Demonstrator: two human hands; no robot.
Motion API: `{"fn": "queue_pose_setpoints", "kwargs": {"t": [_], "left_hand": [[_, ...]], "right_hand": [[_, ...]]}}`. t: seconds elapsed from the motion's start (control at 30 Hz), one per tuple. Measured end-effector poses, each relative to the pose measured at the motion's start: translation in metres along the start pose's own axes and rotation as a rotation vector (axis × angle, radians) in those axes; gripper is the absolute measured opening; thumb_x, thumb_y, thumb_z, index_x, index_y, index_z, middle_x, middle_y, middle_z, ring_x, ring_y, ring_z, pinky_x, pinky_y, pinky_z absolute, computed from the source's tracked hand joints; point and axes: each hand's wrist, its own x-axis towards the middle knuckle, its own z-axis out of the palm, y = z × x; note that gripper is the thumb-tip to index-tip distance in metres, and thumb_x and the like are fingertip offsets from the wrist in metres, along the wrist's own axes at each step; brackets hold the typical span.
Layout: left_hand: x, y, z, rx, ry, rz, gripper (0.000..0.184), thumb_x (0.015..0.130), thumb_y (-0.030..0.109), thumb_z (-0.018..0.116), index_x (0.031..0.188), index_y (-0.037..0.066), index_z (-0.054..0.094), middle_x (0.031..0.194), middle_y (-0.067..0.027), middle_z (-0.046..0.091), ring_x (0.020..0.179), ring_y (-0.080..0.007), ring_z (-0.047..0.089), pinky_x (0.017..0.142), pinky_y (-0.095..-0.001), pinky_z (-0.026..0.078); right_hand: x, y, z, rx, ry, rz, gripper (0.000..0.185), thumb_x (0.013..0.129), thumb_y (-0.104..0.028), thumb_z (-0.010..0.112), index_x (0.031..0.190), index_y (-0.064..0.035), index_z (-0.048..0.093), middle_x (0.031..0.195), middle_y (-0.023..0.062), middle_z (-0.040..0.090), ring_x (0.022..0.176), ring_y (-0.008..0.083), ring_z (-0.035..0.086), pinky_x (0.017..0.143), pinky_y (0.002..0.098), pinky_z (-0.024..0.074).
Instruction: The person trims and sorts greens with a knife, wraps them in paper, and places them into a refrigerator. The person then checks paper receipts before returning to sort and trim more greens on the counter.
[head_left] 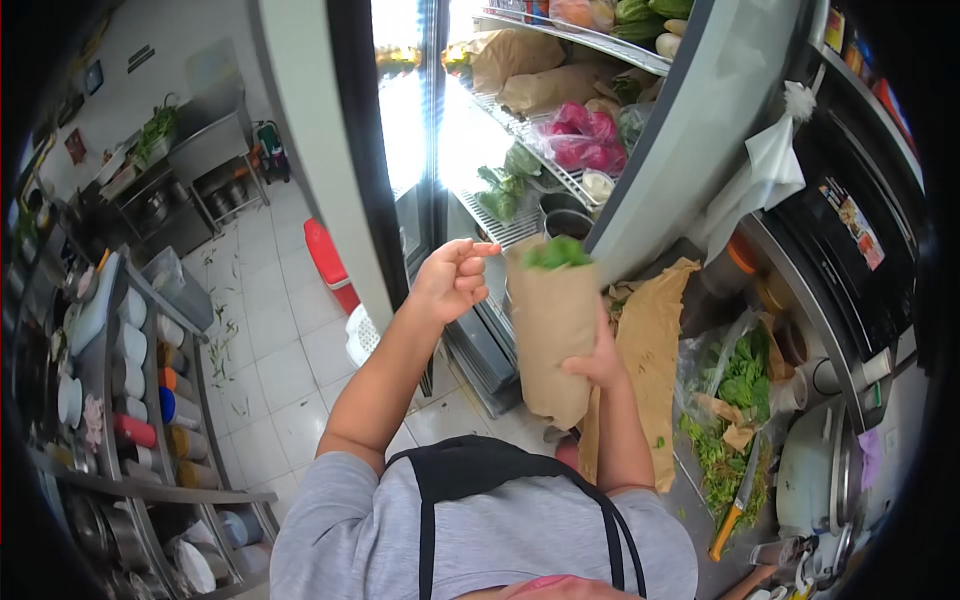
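Observation:
A brown paper bag [552, 335] with green leaves [560, 252] showing at its top is upright before my chest. My right hand [598, 358] grips its lower right side, thumb across the front and the other fingers hidden behind. My left hand [455, 282] is raised near the bag's upper left edge. Its index finger points toward the bag while the other fingers curl in, holding nothing I can see. Whether that fingertip touches the paper I cannot tell. Behind both hands stands an open refrigerator [505, 112] with wire shelves.
Shelves hold paper bundles [545, 90], bagged pink produce [585, 135] and leafy greens [508, 185]. At right, brown paper [655, 350], loose greens [745, 370] and an orange-handled knife [738, 505] lie on a counter. A red container [330, 262] is on the floor.

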Motion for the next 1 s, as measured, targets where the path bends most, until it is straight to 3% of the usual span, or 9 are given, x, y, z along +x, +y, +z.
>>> {"fn": "queue_pose_setpoints", "kwargs": {"t": [0.17, 0.3, 0.33, 0.47, 0.57, 0.6, 0.7, 0.87, 1.0], "left_hand": [[-0.007, 0.011, 0.014, 0.394, 0.185, 0.233, 0.030, 0.090, 0.023, 0.039, 0.103, 0.000, 0.053, 0.050, 0.0057, 0.030, 0.041, -0.0049, 0.025, 0.044, -0.0201, 0.024], [-0.007, 0.013, -0.010, 0.652, -0.013, 0.293, 0.027, 0.088, 0.020, 0.046, 0.102, 0.000, 0.059, 0.054, 0.0062, 0.042, 0.045, -0.0010, 0.031, 0.045, -0.0165, 0.025], [-0.013, 0.019, -0.010, 0.804, 0.018, 0.223, 0.025, 0.087, 0.017, 0.049, 0.098, -0.001, 0.062, 0.065, 0.0027, 0.054, 0.055, -0.0020, 0.043, 0.051, -0.0168, 0.034], [-0.024, 0.038, -0.020, 0.981, -0.083, 0.091, 0.025, 0.084, 0.014, 0.051, 0.101, -0.002, 0.061, 0.090, -0.0034, 0.061, 0.078, -0.0079, 0.052, 0.070, -0.0228, 0.043], [-0.031, 0.053, -0.031, 1.119, -0.042, 0.031, 0.025, 0.085, 0.014, 0.051, 0.102, -0.001, 0.061, 0.080, 0.0003, 0.059, 0.068, -0.0042, 0.048, 0.061, -0.0201, 0.040], [-0.034, 0.059, -0.036, 1.073, -0.015, -0.053, 0.026, 0.086, 0.016, 0.051, 0.105, 0.001, 0.060, 0.070, 0.0049, 0.053, 0.058, -0.0011, 0.042, 0.051, -0.0181, 0.034], [-0.026, 0.069, -0.049, 0.937, -0.112, -0.029, 0.026, 0.086, 0.015, 0.050, 0.107, 0.003, 0.059, 0.064, 0.0079, 0.046, 0.053, 0.0001, 0.034, 0.046, -0.0178, 0.028], [-0.003, 0.078, -0.042, 0.951, -0.163, 0.118, 0.030, 0.086, 0.016, 0.050, 0.111, 0.000, 0.056, 0.060, 0.0070, 0.046, 0.051, -0.0010, 0.037, 0.047, -0.0166, 0.029], [0.020, 0.123, -0.084, 0.535, -0.123, 0.221, 0.037, 0.085, 0.021, 0.051, 0.111, -0.005, 0.055, 0.046, 0.0035, 0.040, 0.042, -0.0042, 0.036, 0.045, -0.0197, 0.032]], "right_hand": [[0.034, 0.012, 0.010, -0.757, -0.219, -0.011, 0.102, 0.049, -0.027, 0.074, 0.135, -0.0093, 0.024, 0.118, 0.0184, 0.046, 0.105, 0.0316, 0.049, 0.088, 0.0382, 0.0398], [0.053, 0.024, 0.011, -0.805, -0.325, 0.135, 0.100, 0.048, -0.025, 0.073, 0.135, -0.0146, 0.026, 0.113, 0.0185, 0.047, 0.103, 0.0339, 0.048, 0.089, 0.0374, 0.0386], [0.057, 0.028, 0.007, -0.748, -0.310, 0.161, 0.101, 0.047, -0.024, 0.074, 0.135, -0.0137, 0.026, 0.117, 0.0180, 0.045, 0.107, 0.0330, 0.046, 0.092, 0.0368, 0.0367], [0.071, 0.033, -0.005, -0.668, -0.250, 0.103, 0.100, 0.046, -0.022, 0.073, 0.135, -0.0174, 0.028, 0.109, 0.0180, 0.049, 0.099, 0.0336, 0.050, 0.086, 0.0370, 0.0407], [0.076, 0.046, -0.004, -0.648, -0.231, 0.092, 0.101, 0.046, -0.021, 0.073, 0.135, -0.0182, 0.026, 0.112, 0.0182, 0.048, 0.102, 0.0339, 0.050, 0.087, 0.0366, 0.0405], [0.080, 0.050, -0.004, -0.633, -0.226, 0.094, 0.101, 0.047, -0.021, 0.073, 0.136, -0.0185, 0.026, 0.112, 0.0184, 0.048, 0.102, 0.0340, 0.050, 0.087, 0.0365, 0.0406], [0.092, 0.060, 0.004, -0.629, -0.222, 0.121, 0.100, 0.048, -0.022, 0.073, 0.136, -0.0196, 0.026, 0.113, 0.0188, 0.048, 0.102, 0.0347, 0.050, 0.087, 0.0369, 0.0409], [0.131, 0.070, 0.028, -0.688, -0.210, 0.146, 0.098, 0.050, -0.025, 0.073, 0.135, -0.0206, 0.025, 0.110, 0.0195, 0.049, 0.099, 0.0364, 0.051, 0.085, 0.0394, 0.0420], [0.161, 0.062, 0.051, -0.875, -0.254, 0.185, 0.093, 0.051, -0.028, 0.072, 0.133, -0.0188, 0.028, 0.105, 0.0186, 0.050, 0.096, 0.0356, 0.052, 0.082, 0.0402, 0.0431]]}}
